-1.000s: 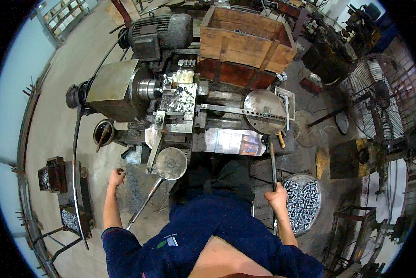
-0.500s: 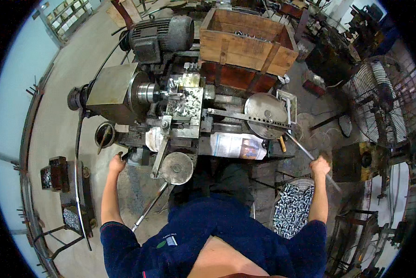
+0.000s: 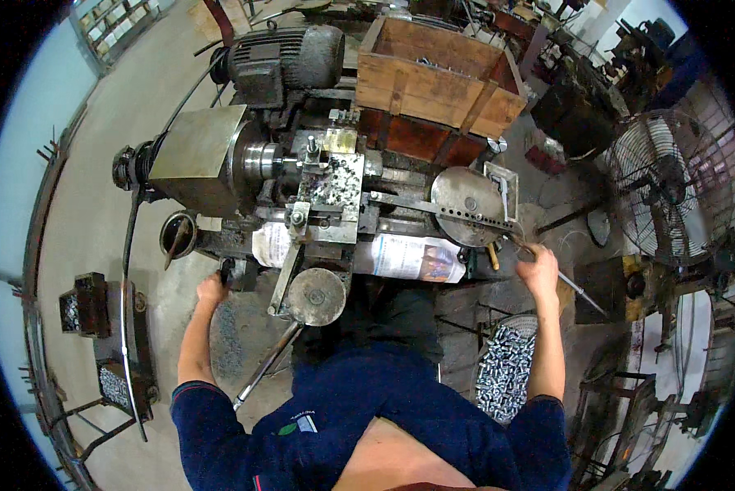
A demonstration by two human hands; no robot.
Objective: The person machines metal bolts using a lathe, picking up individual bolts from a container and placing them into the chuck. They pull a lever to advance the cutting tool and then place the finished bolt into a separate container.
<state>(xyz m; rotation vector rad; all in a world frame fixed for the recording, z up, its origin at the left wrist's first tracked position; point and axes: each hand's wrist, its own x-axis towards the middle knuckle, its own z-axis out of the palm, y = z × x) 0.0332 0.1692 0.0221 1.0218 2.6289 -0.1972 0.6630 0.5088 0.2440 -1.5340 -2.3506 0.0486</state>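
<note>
My left hand is closed round a small black handle at the machine's front left corner. At the right, my right hand curls over a long metal lever, close to its inner end; the fingers are partly hidden. That lever runs out from beside a round steel disc, crossed by a flat bar with a row of holes. Between my hands is the lathe, with its chuck and a tool slide covered in metal chips. A second disc carries another lever nearest my body.
A basket of shiny metal parts stands below my right forearm. Behind the lathe are a motor and a wooden crate. A fan stands far right, small bins at left, a pot by the headstock.
My right hand has slid inward along the lever, closer to the disc, and the lever's outer end sits slightly higher. My left hand stays at the black handle. The view has shifted a little.
</note>
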